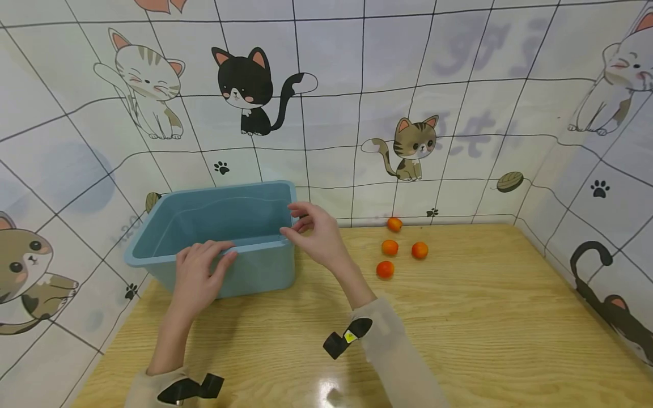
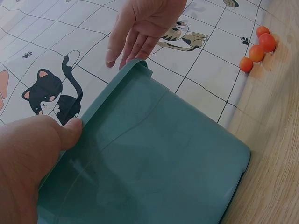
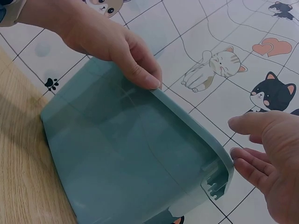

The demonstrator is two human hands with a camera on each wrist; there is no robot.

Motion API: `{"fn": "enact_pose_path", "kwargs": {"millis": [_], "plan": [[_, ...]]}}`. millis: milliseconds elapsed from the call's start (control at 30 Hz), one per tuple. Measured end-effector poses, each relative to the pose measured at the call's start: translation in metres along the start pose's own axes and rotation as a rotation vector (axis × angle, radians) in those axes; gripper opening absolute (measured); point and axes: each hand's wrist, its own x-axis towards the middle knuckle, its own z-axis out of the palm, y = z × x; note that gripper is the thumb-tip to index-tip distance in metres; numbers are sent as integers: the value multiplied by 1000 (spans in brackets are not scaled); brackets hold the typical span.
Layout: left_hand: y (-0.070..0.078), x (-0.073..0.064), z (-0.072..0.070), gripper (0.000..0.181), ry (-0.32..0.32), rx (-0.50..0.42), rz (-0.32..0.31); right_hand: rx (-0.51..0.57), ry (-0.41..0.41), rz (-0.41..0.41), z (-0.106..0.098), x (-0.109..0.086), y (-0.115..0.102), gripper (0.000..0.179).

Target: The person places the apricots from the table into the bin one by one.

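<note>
A light blue plastic bin (image 1: 260, 267) stands upright on the table at the left, its open top facing up. My left hand (image 1: 201, 272) grips the front rim, fingers over the edge and thumb on the outer side; the left wrist view shows that thumb (image 2: 72, 133) against the rim. At the front right corner is my right hand (image 1: 318, 235), holding nothing. Its fingertips (image 3: 238, 156) are right at the rim in the right wrist view, while the thumb stands apart from them.
Several small round orange fruits (image 1: 390, 247) lie on the wooden table (image 1: 459, 317), right of the bin. Behind and at both sides rises a white grid-patterned covering (image 1: 336, 113) with cartoon cats, close behind the bin.
</note>
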Motion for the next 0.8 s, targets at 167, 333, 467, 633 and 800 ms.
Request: {"fn": "enact_pose_path", "kwargs": {"millis": [167,333,467,633,800], "plan": [[0,1,2,20,-3,-2,7,15,6,-9,-5,-4,3,43],[0,1,1,20,-1,-6,6,15,3,-23,-9,-6,5,43],[0,1,1,20,-2,-8,2,3,6,-28,-13,-10,4,42],[1,1,1,20,-2,-8,2,9,22,-30,-21,-17,2,41],[1,1,-1,19,0,-13,0,-1,41,-36,-29,-24,3,41]]}}
